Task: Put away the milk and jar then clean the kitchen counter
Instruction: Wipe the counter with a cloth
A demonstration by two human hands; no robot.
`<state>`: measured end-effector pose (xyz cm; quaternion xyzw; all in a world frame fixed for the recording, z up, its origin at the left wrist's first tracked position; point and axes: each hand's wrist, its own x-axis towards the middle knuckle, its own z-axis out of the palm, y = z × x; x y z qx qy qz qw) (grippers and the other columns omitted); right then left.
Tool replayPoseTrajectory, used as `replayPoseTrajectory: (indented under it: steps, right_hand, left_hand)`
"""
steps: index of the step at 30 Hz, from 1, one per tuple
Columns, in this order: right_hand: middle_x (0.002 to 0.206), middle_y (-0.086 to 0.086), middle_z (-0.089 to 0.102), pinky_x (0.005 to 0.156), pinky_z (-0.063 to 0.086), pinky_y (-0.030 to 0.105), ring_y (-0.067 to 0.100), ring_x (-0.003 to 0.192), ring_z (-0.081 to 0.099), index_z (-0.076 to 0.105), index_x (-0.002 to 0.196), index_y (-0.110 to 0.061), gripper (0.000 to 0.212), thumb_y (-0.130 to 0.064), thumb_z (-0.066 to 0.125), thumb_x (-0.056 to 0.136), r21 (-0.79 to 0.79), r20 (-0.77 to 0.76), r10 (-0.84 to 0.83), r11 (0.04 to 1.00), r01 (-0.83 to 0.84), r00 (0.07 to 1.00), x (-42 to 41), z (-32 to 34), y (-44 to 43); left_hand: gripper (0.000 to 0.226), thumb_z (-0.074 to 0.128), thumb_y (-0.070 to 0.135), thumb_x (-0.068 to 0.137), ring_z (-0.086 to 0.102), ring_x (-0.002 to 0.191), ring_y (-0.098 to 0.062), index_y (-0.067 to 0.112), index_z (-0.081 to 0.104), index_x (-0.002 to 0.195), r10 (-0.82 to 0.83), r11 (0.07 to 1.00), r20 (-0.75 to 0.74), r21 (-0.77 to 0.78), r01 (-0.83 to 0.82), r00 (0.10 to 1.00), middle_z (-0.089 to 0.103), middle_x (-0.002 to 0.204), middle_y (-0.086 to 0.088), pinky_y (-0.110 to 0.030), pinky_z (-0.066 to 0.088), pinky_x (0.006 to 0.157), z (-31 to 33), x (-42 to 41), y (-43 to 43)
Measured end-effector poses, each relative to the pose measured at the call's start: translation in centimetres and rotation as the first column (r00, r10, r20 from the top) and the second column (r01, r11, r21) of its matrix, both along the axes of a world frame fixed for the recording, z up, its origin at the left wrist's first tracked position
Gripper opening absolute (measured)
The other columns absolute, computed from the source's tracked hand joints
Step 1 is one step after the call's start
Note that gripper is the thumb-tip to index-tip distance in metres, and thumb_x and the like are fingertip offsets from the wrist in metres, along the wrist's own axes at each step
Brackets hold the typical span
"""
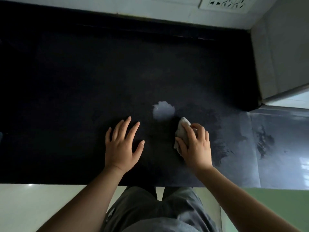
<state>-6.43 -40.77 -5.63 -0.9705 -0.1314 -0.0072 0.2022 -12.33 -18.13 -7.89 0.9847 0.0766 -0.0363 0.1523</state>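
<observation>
Seen from my remote station, the dark surface (66, 97) stretches wide to the left, its front edge at the person's waist. The left hand (122, 144) lies flat on it near that edge, fingers spread. Just right and farther back sits a small white puddle (163, 111). A crumpled pale cloth (181, 131) lies just beside it, gripped under the curled fingers of the right hand (195, 146). Wet smears (234, 141) trail right, where a grey side wall (284, 56) closes the back corner.

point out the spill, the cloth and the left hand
spill (163, 111), head view, middle of puddle
cloth (185, 121), head view, exposed upper tip
left hand (121, 148), head view, back of hand
</observation>
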Motion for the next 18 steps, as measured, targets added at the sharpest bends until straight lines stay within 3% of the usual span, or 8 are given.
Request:
replayPoseTrajectory:
  steps: [7,9,14,18]
  right_hand:
    - [0.124,0.018,0.044,0.085,0.037,0.041,0.037,0.103,0.043,0.045,0.131,-0.016,0.047,-0.033,0.056,0.088,0.001,-0.034,-0.262,0.965,0.262,0.964,7.9,-0.1,4.0]
    - [0.125,0.017,0.044,0.085,0.037,0.041,0.036,0.105,0.042,0.044,0.132,-0.016,0.049,-0.034,0.055,0.088,-0.011,-0.032,-0.212,0.977,0.212,0.977,8.8,0.1,5.5]
    - [0.118,0.019,0.050,0.082,0.045,0.044,0.036,0.098,0.048,0.051,0.128,-0.016,0.048,-0.032,0.062,0.084,0.016,-0.003,0.109,0.994,-0.108,0.994,3.3,0.2,4.2]
    - [0.114,0.020,0.051,0.081,0.043,0.045,0.038,0.093,0.047,0.053,0.123,-0.012,0.045,-0.030,0.064,0.084,-0.013,0.021,-0.031,0.999,0.032,0.999,3.7,-0.3,0.9]
  left_hand:
    - [0.058,0.038,0.053,0.086,0.030,0.138,-0.025,0.027,0.041,0.139,-0.006,1.000,-0.023,0.013,0.007,1.000,0.033,0.152,-0.003,-0.054,0.020,0.109,0.4,0.3,-0.1]
    - [0.058,0.037,0.053,0.086,0.029,0.138,-0.025,0.028,0.039,0.139,-0.009,1.000,-0.025,0.016,0.010,1.000,0.031,0.152,-0.003,-0.053,0.020,0.109,0.4,0.3,-0.1]
    - [0.058,0.040,0.052,0.085,0.030,0.137,-0.024,0.029,0.040,0.138,0.005,1.000,0.001,0.003,-0.005,1.000,0.032,0.152,-0.001,-0.053,0.021,0.109,0.1,0.1,0.0]
    - [0.058,0.042,0.052,0.085,0.029,0.139,-0.022,0.030,0.039,0.139,0.019,1.000,0.007,-0.012,-0.018,1.000,0.031,0.152,0.000,-0.051,0.018,0.111,0.0,0.1,-0.1]
